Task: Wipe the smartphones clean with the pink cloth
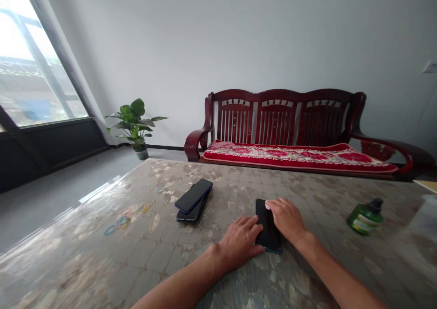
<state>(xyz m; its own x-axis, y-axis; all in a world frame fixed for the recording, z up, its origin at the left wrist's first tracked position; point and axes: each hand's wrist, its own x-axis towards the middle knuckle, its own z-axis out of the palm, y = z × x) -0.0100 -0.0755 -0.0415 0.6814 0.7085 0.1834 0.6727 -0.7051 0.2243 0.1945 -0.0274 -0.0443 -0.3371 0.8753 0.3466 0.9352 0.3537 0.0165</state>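
A black phone (pixel 268 235) lies flat on the patterned table (pixel 102 263) in front of me. My left hand (pixel 239 243) grips its left edge, thumb and fingers closed against the side. My right hand (pixel 287 218) rests on top of the phone with its fingers pressed together on a small white piece (pixel 267 205), possibly a wipe, at the phone's far end. Two more dark phones (pixel 193 196) lie stacked to the left, out of reach of both hands.
A green bottle with a black cap (pixel 365 217) lies on the table at the right. Several coloured rubber bands (pixel 118 221) are scattered at the left. Beyond the table stand a red wooden bench (pixel 290 122) and a potted plant (pixel 134 124).
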